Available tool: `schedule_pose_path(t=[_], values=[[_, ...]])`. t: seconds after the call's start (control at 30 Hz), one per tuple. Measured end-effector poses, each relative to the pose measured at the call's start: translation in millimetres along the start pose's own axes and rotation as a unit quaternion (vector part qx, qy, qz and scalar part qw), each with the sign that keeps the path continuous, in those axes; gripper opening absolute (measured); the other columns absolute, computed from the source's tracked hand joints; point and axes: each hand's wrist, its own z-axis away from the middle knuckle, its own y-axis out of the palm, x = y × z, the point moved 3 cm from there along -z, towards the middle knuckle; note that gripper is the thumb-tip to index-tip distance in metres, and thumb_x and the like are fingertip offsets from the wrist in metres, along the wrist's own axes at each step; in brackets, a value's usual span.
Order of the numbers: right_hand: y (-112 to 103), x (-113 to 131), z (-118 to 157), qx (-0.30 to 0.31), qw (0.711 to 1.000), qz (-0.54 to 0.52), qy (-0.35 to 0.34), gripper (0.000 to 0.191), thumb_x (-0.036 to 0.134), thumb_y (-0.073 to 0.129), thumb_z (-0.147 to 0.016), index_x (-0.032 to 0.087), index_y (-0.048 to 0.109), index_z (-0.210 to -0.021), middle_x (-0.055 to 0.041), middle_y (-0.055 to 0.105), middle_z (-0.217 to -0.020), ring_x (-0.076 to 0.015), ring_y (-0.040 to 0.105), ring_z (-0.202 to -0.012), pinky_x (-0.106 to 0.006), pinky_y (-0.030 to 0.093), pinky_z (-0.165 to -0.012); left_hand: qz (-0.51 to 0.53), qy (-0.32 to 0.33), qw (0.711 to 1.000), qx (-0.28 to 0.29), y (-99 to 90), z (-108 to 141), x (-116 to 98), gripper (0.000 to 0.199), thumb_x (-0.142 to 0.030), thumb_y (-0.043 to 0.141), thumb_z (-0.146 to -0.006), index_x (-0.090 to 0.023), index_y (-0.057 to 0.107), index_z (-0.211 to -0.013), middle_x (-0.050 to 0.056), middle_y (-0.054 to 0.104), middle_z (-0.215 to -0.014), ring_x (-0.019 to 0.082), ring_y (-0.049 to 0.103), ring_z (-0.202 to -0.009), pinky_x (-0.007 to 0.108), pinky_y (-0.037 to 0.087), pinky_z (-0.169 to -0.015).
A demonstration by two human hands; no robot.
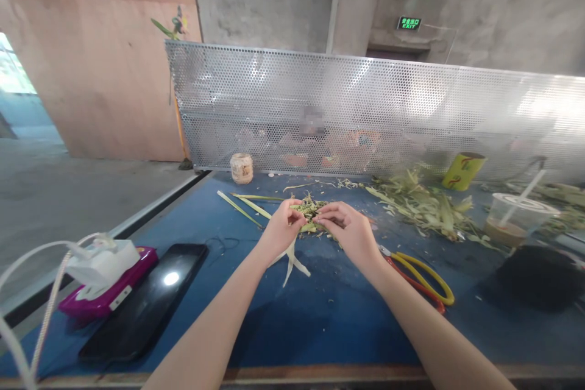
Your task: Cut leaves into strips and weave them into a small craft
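Between my two hands, at the middle of the blue tabletop (292,323), lies a small tangle of green plant strips (309,210). My left hand (286,223) has its fingers curled, thumb and fingertips pinched at the left side of the tangle. My right hand (346,225) pinches at its right side, with the fingertips close to those of the left. What exactly each pinch holds is too small to tell. A pale split leaf (291,259) hangs below the tangle, near my left wrist. Long green strips (247,207) lie to the left of it.
Scissors (423,280) with red and yellow handles lie beside my right forearm. Husks (425,204), a yellow can (464,170) and a drink cup (516,216) stand right. A twine roll (242,168) is back left; a phone (144,304) and purple power strip (107,292) lie left. Behind rises a perforated metal panel (283,91).
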Motion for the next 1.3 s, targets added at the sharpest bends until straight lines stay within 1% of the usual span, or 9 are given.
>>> schedule_pose_path(t=[0.13,0.4,0.57,0.7,0.8,0.9,1.0,1.1,1.3], values=[[-0.6,3.2,-1.0,0.053,0.998,-0.014,0.020,0.011,0.022,0.060,-0.068,0.018,0.054,-0.077,-0.0033,0.065,-0.074,-0.0161,0.064,-0.074,-0.030,0.049,-0.071,-0.050,0.028,0.998,-0.004,0.0,-1.9,4.3,0.032,-0.018,0.048,-0.072,-0.015,0.041,-0.103,0.000,0.057,-0.070,0.015,0.056,-0.071,0.029,0.042,-0.070],[-5.5,5.3,-0.8,0.077,0.990,0.120,-0.023,0.012,0.029,0.061,-0.068,0.019,0.057,-0.072,-0.0038,0.065,-0.078,-0.0188,0.063,-0.074,-0.041,0.039,-0.081,-0.108,0.087,0.990,-0.023,-2.7,-3.5,6.2,0.024,-0.015,0.046,-0.073,-0.018,0.042,-0.097,0.000,0.057,-0.071,0.015,0.057,-0.073,0.031,0.042,-0.072],[-11.0,14.4,-0.2,-0.005,0.950,0.293,-0.111,0.003,0.025,0.058,-0.072,0.022,0.059,-0.071,-0.0019,0.065,-0.074,-0.0236,0.055,-0.091,-0.051,0.015,-0.091,-0.024,0.064,0.996,-0.060,-7.0,-3.4,1.4,0.019,-0.014,0.044,-0.074,-0.019,0.038,-0.091,-0.003,0.053,-0.067,0.013,0.059,-0.065,0.030,0.044,-0.069],[-12.0,14.4,0.4,-0.080,0.932,0.319,-0.152,0.006,0.020,0.056,-0.074,0.023,0.061,-0.074,-0.0021,0.065,-0.073,-0.0234,0.052,-0.095,-0.049,0.017,-0.089,0.109,0.050,0.991,-0.063,-3.6,-2.8,-1.6,0.013,-0.016,0.043,-0.076,-0.019,0.034,-0.086,-0.005,0.046,-0.073,0.009,0.060,-0.055,0.028,0.047,-0.063],[-9.1,6.6,-0.3,-0.105,0.971,0.189,-0.105,0.004,0.022,0.058,-0.072,0.021,0.059,-0.075,-0.0029,0.065,-0.078,-0.0193,0.057,-0.083,-0.044,0.030,-0.086,0.175,0.029,0.982,-0.058,1.2,-1.0,-2.4,0.011,-0.018,0.043,-0.077,-0.020,0.034,-0.084,-0.005,0.044,-0.073,0.010,0.061,-0.060,0.029,0.049,-0.062],[-3.0,-5.4,-2.2,-0.095,0.991,-0.094,0.007,0.017,0.025,0.064,-0.066,0.019,0.054,-0.077,-0.0026,0.064,-0.074,-0.0168,0.061,-0.076,-0.035,0.043,-0.077,0.185,0.022,0.981,-0.056,4.6,1.2,-2.1,0.010,-0.021,0.043,-0.078,-0.020,0.035,-0.084,-0.004,0.045,-0.075,0.011,0.061,-0.066,0.028,0.048,-0.060],[4.3,-14.5,-3.7,-0.076,0.928,-0.348,0.113,0.023,0.021,0.070,-0.059,0.018,0.052,-0.072,-0.0006,0.065,-0.071,-0.0149,0.062,-0.074,-0.032,0.048,-0.076,0.150,0.042,0.986,-0.054,6.3,2.3,-1.3,0.010,-0.023,0.044,-0.078,-0.020,0.037,-0.085,-0.002,0.046,-0.077,0.010,0.058,-0.066,0.025,0.046,-0.058],[6.8,-18.2,-5.4,-0.074,0.869,-0.466,0.150,0.026,0.015,0.074,-0.054,0.018,0.052,-0.069,0.0010,0.066,-0.069,-0.0117,0.063,-0.072,-0.028,0.049,-0.079,0.100,0.072,0.991,-0.058,6.7,2.1,-1.1,0.008,-0.023,0.043,-0.079,-0.019,0.039,-0.084,-0.001,0.046,-0.076,0.009,0.054,-0.066,0.024,0.045,-0.061],[11.1,-23.8,-5.0,0.014,0.852,-0.469,0.234,0.026,0.012,0.075,-0.051,0.015,0.053,-0.065,-0.0004,0.065,-0.064,-0.0082,0.061,-0.059,-0.018,0.051,-0.062,0.015,0.145,0.989,-0.030,3.7,4.2,-7.4,0.008,-0.018,0.040,-0.079,-0.019,0.040,-0.087,0.000,0.049,-0.079,0.011,0.053,-0.072,0.026,0.042,-0.067]])
